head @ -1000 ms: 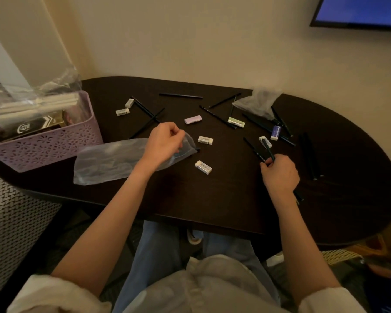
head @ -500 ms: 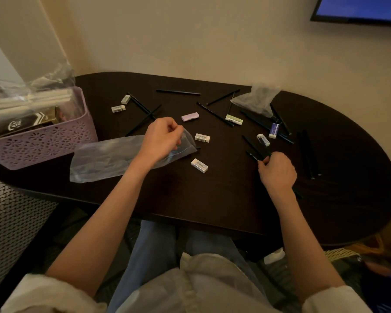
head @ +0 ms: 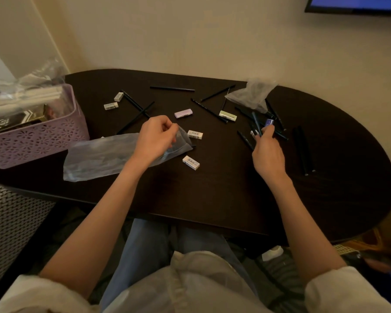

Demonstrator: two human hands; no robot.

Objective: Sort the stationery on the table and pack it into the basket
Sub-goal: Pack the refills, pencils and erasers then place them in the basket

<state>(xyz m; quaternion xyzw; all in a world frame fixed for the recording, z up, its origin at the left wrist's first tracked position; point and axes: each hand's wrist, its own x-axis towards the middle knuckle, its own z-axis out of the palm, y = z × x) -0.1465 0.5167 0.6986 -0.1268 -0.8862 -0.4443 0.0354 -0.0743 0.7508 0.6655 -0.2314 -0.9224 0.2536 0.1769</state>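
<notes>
My left hand [head: 155, 137] pinches the open end of a clear plastic bag [head: 99, 155] that lies flat on the dark oval table [head: 224, 195]. My right hand [head: 268, 152] grips black pencils [head: 256, 122] that stick up from its fingers, over a heap of more pencils. Several black pencils [head: 172, 88] and erasers [head: 191, 162] lie scattered across the table; one eraser is lilac [head: 183, 113], one pale green [head: 227, 115]. The lilac perforated basket [head: 36, 141] stands at the table's left end and holds boxed items and plastic wrap.
A second crumpled clear bag [head: 251, 93] lies at the back right. Two long dark pencils [head: 303, 150] rest near the right edge. A wall runs behind the table, with a screen corner [head: 357, 5] top right. A woven bin [head: 9, 222] stands below the basket.
My right hand has lifted from the table with pencils in its grip and moved a little further back. My left hand stays on the bag's mouth.
</notes>
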